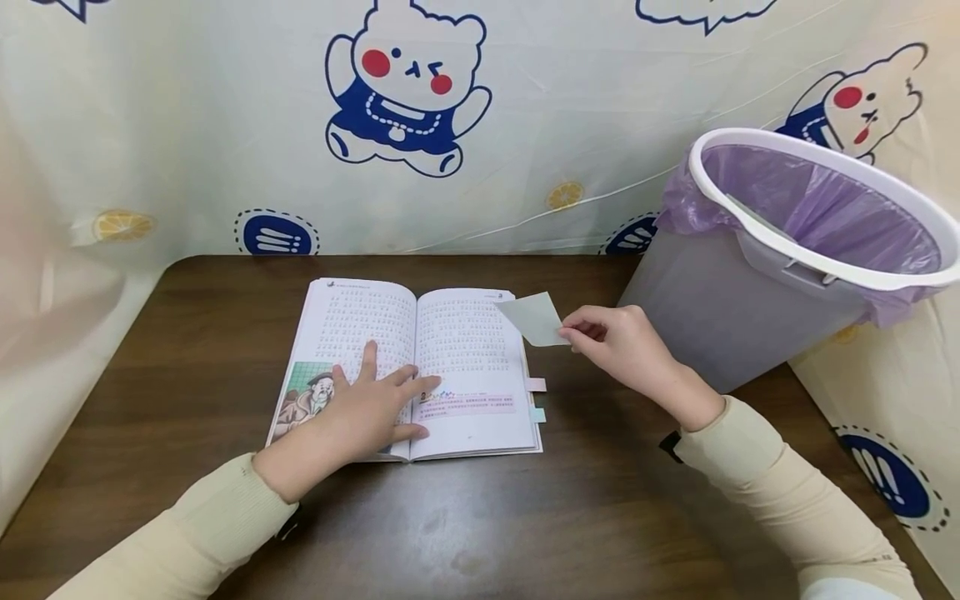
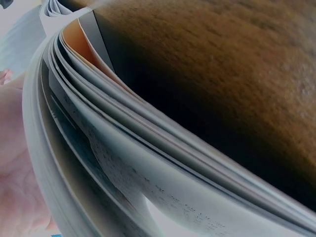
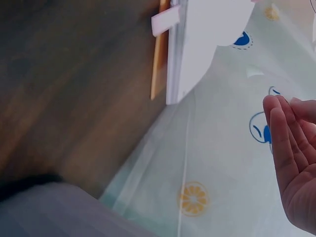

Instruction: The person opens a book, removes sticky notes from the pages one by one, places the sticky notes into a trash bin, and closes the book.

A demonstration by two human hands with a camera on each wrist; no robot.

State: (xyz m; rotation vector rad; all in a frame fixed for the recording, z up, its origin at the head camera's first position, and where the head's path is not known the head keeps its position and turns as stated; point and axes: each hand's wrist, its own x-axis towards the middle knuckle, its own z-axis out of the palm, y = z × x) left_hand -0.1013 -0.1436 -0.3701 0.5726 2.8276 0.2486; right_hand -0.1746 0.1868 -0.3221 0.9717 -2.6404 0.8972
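Observation:
An open book [image 1: 465, 342] lies on the brown table, with printed text and a drawing of a bearded figure on the left page. My left hand [image 1: 367, 408] rests across its left page and centre fold, fingers spread. The left wrist view shows the page edges [image 2: 163, 143] close up, with part of that hand at the left. Between thumb and fingertips, my right hand [image 1: 626, 346] pinches a pale green square sticky note [image 1: 536, 318] by one corner, over the book's right edge. In the right wrist view the fingers [image 3: 281, 133] are pressed together.
A grey wastebasket [image 1: 705, 292] with a purple liner [image 1: 757, 179] stands at the right. Pink [image 1: 536, 384] and teal tabs [image 1: 537, 414] stick out from the book's right side. Behind the table [image 1: 480, 533] hangs a white curtain [image 1: 225, 125] printed with bears.

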